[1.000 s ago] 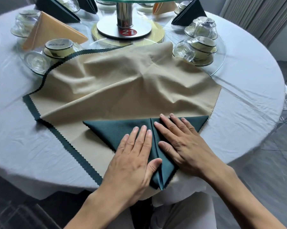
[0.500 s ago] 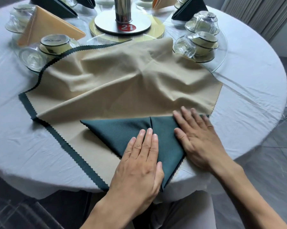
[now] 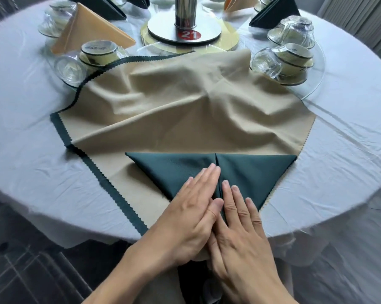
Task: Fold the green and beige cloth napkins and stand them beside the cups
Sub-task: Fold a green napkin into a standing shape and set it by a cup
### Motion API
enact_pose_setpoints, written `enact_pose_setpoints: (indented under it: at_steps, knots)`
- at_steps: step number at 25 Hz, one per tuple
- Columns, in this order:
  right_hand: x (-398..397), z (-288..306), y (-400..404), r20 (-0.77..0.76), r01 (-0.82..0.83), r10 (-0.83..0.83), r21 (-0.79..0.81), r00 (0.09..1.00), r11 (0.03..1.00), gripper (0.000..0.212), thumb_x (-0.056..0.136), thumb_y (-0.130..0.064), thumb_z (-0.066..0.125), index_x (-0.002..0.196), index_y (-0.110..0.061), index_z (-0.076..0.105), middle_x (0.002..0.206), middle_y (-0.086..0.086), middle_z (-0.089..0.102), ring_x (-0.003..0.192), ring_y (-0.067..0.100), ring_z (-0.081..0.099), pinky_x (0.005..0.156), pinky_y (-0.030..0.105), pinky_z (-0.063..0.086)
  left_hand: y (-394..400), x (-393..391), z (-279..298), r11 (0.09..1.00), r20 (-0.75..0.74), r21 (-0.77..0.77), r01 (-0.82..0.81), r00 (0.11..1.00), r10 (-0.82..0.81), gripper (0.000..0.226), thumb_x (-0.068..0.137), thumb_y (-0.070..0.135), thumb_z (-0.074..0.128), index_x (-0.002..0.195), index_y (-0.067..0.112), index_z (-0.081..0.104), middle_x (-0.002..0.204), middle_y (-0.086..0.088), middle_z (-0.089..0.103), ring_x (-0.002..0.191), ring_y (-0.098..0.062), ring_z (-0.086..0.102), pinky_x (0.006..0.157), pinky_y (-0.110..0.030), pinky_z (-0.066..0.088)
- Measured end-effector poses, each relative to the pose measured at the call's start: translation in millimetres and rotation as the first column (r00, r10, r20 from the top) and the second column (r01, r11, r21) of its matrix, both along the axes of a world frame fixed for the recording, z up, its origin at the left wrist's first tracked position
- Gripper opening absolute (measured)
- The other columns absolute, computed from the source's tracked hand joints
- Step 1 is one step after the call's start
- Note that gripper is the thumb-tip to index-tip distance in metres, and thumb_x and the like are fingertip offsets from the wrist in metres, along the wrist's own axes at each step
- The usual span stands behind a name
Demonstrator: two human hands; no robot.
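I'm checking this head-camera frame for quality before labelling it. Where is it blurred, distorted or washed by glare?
Head view: the left hand shows slight motion blur at its fingertips, while the right hand looks sharper; wide-angle distortion bows the table edge; soft daylight puts pale glare on the white tablecloth and glints on the upturned glass; the green napkin stays crisp.

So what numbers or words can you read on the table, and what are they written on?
"21": white digits on a red label, on the round metal base of the centre stand.
Dark print on the upturned bottom of the cup at left: too blurred to read.
Small dark mark on the upturned cup at right: too small to read.
No writing shows on the napkins or the tablecloth.
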State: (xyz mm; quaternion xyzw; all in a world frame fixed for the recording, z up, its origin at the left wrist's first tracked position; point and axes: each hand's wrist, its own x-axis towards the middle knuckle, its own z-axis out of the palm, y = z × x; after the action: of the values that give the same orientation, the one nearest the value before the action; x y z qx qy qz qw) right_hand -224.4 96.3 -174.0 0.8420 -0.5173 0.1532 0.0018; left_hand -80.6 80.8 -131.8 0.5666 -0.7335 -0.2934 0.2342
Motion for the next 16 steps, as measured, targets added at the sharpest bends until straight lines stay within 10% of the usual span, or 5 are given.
enact_pose_setpoints:
  at_steps: [4,8,12,16]
  knots:
    - [3,-1,0,0.003,0.065,-0.065,-0.004,0.998,0.998,0.059,0.103,-0.045,0.009,0.147,-0.020,0.040,0.154,0.018,0.035,0.142,0.028,0.032,0.111,0.047,0.024,-23,62,-8,0.991,0.553,-0.057,-0.121,0.823,0.132,0.077,0.075,0.064,-0.023,0.147,0.039,-0.017,0.163,0.010,-0.014,0.147,-0.005,-0.015,0.119,-0.033,-0.010]
    - [4,1,1,0.054,0.059,-0.055,-0.060,0.997,0.996,0.052,0.098,-0.037,0.030,0.144,-0.019,0.048,0.152,0.016,0.039,0.140,0.027,0.036,0.111,0.046,0.026,-15,127,-13,0.961,0.582,-0.001,-0.277,0.781,0.225,0.080,0.079,0.070,-0.019,0.152,0.037,-0.014,0.164,0.009,-0.010,0.147,-0.007,-0.018,0.121,-0.033,-0.013]
    - [7,3,3,0.097,0.060,-0.052,-0.082,0.994,0.995,0.055,0.089,-0.029,0.039,0.138,-0.012,0.055,0.148,0.015,0.046,0.136,0.028,0.044,0.108,0.046,0.029,-24,100,-10,0.935,0.524,-0.318,-0.155,0.794,0.310,0.063,0.096,0.045,0.025,0.145,0.011,0.047,0.145,-0.008,0.053,0.139,-0.029,0.041,0.120,-0.049,0.018]
    - [8,-1,4,0.105,0.080,-0.069,-0.106,0.992,0.991,0.057,0.102,-0.029,0.016,0.137,-0.005,0.055,0.147,0.018,0.045,0.136,0.031,0.045,0.108,0.046,0.030,-65,51,10,0.949,0.378,-0.225,0.221,0.918,-0.124,0.049,0.094,0.023,0.043,0.141,0.017,0.051,0.137,0.000,0.058,0.124,-0.021,0.050,0.111,-0.031,0.031]
